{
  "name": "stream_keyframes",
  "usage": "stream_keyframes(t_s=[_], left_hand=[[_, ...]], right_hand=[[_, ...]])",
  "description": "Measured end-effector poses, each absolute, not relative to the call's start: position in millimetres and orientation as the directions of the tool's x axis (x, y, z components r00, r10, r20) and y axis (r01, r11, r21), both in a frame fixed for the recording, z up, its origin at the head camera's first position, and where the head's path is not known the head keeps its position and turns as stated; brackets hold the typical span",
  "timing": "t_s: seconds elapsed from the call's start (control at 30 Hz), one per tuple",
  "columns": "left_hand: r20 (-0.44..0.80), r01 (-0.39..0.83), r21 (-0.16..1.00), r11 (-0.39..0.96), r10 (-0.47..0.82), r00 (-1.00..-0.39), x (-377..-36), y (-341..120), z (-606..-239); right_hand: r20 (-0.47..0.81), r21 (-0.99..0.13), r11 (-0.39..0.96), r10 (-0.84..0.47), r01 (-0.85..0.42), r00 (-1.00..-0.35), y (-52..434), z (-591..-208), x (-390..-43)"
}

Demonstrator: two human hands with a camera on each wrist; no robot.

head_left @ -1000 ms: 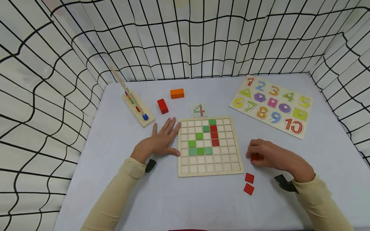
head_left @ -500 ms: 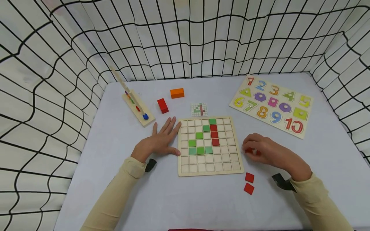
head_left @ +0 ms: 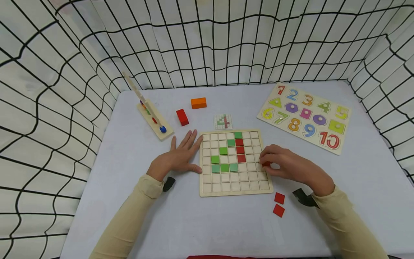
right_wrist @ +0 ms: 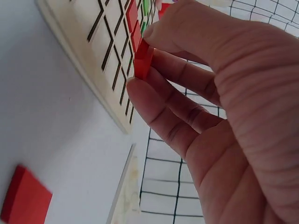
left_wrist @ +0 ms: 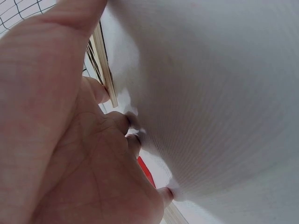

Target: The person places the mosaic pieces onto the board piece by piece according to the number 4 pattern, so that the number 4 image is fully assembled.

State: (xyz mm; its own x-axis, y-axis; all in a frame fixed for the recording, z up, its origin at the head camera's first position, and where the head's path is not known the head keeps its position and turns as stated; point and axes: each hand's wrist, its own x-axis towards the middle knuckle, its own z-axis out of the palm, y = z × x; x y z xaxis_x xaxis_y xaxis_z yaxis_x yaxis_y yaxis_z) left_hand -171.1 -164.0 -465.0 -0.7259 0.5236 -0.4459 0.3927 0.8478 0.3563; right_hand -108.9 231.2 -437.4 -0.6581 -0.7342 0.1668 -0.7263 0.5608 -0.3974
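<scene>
A square wooden grid board [head_left: 236, 194] lies mid-table in the head view. Green tiles [head_left: 223, 151] form a diagonal and a row on it, with a column of red tiles [head_left: 240, 150] beside them. My left hand [head_left: 178, 158] rests spread on the table, thumb and index finger at the board's left edge. My right hand [head_left: 289, 165] pinches a red square tile [right_wrist: 144, 61] between thumb and fingers, over the board's right edge. Two loose red tiles [head_left: 279, 204] lie below that hand, near the board's lower right corner.
Behind the board lies a small pattern card [head_left: 223, 122]. A red block [head_left: 182, 117] and an orange block [head_left: 198, 103] are further back. A wooden stand with colored pieces [head_left: 161, 133] stands at the left, a number puzzle [head_left: 304, 116] at the right. Black netting [head_left: 213, 46] surrounds the table.
My right hand has moved left with the red tile, from the table right of the board to over its right edge. The left hand has stayed in place.
</scene>
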Motion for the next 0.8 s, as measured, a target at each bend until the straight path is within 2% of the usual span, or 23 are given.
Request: stream_keyframes(t_s=[0.17, 0.33, 0.6, 0.8], left_hand=[[-0.457, 0.396, 0.322, 0.860, 0.507, -0.731, -173.3, -164.3, -471.8], [-0.457, 0.395, 0.319, 0.861, 0.505, -0.732, -174.1, -164.8, -475.4], [-0.451, 0.386, 0.364, 0.848, 0.523, -0.724, -169.5, -162.4, -463.5], [-0.450, 0.383, 0.352, 0.854, 0.513, -0.731, -171.0, -162.7, -465.3]], right_hand=[[0.185, -0.417, 0.510, -0.763, -0.753, -0.619, 212.9, -444.3, -112.9], [0.253, -0.388, 0.454, -0.785, -0.802, -0.566, 195.7, -450.8, -117.9], [0.265, -0.343, 0.441, -0.801, -0.829, -0.536, 178.7, -461.5, -123.2], [0.347, -0.299, 0.407, -0.796, -0.863, -0.496, 177.1, -466.7, -124.5]])
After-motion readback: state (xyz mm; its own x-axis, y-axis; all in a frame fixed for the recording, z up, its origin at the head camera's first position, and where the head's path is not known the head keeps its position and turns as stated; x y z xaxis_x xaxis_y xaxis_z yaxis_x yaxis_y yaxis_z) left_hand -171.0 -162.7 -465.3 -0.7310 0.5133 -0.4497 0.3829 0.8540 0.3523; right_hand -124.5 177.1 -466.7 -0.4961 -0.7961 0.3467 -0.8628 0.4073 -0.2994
